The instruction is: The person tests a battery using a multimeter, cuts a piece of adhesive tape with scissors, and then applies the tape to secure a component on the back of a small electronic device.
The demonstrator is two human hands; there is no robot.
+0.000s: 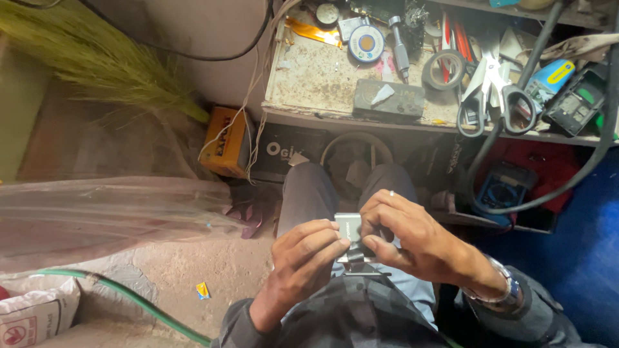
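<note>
Both hands low in the middle of the frame, over the lap: left hand [303, 258] pinching the near edge of a small silver flat device [350, 227], right hand [403, 238] clamped over its right side, fingers curled on top. Upper right: cluttered workbench [322, 84] with scissors [493, 90] and a tape roll [445, 67]. Green hose [129, 296] lower left.

Scissors [493, 90] on bench [322, 80], tape roll [443, 69] left, broom [97, 61] perhaps behind
</note>
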